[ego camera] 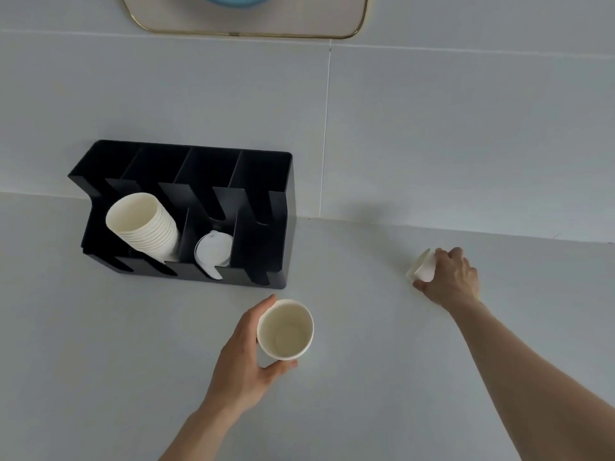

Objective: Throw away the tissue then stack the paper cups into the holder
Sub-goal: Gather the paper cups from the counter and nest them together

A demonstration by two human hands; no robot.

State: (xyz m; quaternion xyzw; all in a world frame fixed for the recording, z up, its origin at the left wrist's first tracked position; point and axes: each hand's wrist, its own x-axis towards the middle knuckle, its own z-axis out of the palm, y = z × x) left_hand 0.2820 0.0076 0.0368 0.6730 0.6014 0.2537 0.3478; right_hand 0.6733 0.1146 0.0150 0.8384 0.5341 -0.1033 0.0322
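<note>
left hand (246, 354) wrapped round an upright paper cup (285, 329), mouth up, fingers (281, 365) clamped on its wall, just in front of the holder (266, 181) near the worktop (366, 377) mid. right hand (452, 277) well off toward the back-right edge, fingers closed on a 2nd cup (422, 266) lying tilted, mouth pointing left. cup stack (146, 224) sits in holder's left-most slot, axis leaning toward front-left, lids (213, 249) next slot. left hand nearer, so imo its cup goes first. no tissue visible.

No text, label, brand or number can be read on anything in view.
</note>
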